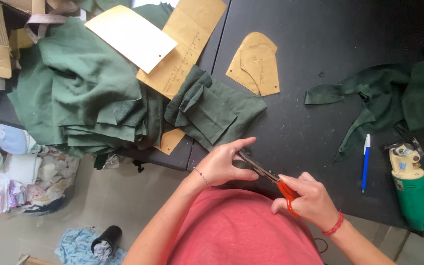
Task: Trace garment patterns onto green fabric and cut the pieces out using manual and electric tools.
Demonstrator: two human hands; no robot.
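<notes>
Right hand [306, 198] grips scissors [271, 180] above the black table [310, 122].

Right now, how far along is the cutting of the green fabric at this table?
Done: a stack of cut green pieces sits at the table's left and trimmed scraps lie to the right. In hand: the right hand works orange-handled scissors on a small green piece pinched by the left hand. Left: the folded green cloth by the tan pattern pieces looks uncut, though that is hard to confirm.

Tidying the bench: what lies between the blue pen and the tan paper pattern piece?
Head view: only bare black tabletop separates the blue pen from the tan paper pattern piece.
</notes>
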